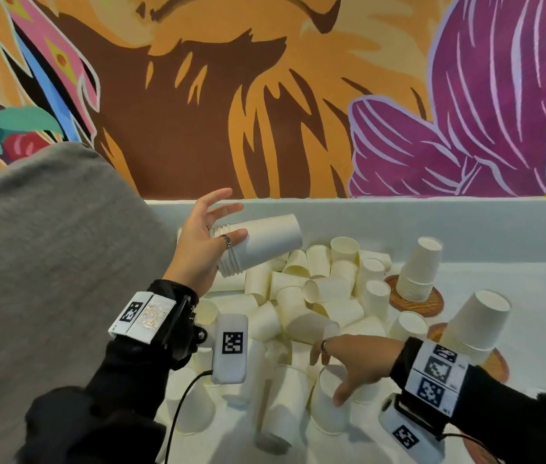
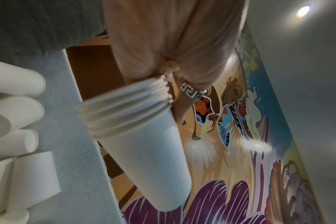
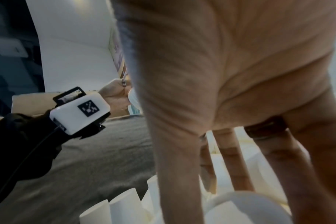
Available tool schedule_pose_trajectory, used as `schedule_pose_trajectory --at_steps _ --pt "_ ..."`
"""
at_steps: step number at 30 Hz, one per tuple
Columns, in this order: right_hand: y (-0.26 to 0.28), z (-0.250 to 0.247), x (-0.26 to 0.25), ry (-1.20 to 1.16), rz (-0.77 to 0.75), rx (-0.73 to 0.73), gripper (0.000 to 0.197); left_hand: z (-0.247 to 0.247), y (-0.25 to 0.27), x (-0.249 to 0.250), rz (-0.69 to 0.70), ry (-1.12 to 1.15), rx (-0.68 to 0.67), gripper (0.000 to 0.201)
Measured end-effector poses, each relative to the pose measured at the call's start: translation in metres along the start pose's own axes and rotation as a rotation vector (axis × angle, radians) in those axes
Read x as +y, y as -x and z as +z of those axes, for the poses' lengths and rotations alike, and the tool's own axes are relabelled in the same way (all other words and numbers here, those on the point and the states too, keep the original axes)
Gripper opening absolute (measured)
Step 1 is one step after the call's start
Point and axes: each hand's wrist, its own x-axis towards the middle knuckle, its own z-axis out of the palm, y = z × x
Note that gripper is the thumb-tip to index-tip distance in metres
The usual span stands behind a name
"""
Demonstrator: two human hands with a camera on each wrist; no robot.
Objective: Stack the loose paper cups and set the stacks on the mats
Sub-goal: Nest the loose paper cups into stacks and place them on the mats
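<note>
Above the far left of the pile of loose cups (image 1: 301,306), our left hand (image 1: 203,244) grips a short stack (image 1: 258,242) while our right hand (image 1: 353,360), fingers spread and empty, reaches for a near cup (image 1: 328,400) we judge goes on next, rim square

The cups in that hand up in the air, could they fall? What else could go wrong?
Maybe. The left hand holds its stack of cups tipped sideways with the thumb near the rims and the other fingers spread, so the stack might slip. The right hand reaches into the loose cups; it could knock some about. Its wrist is also near the leaning stack on a mat.
</note>
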Motion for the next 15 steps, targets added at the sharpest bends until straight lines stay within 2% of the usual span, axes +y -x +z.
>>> schedule_pose_trajectory --at_steps 4,8,12,15 --pt "-0.007 0.005 -0.006 0.088 0.009 -0.005 0.068 0.001 0.000 -0.001 -0.002 0.000 -0.010 0.056" --pt "-0.003 0.007 -0.010 0.165 0.004 0.071 0.061 -0.001 0.002 -0.002 -0.004 0.008 -0.009 0.055" --pt "0.021 -0.009 -0.010 0.156 -0.025 0.159 0.058 -0.005 0.001 -0.001 0.002 0.011 0.004 0.055" --pt "0.049 -0.038 -0.001 0.037 -0.058 0.261 0.057 -0.007 0.000 0.000 0.011 0.015 0.010 0.054"
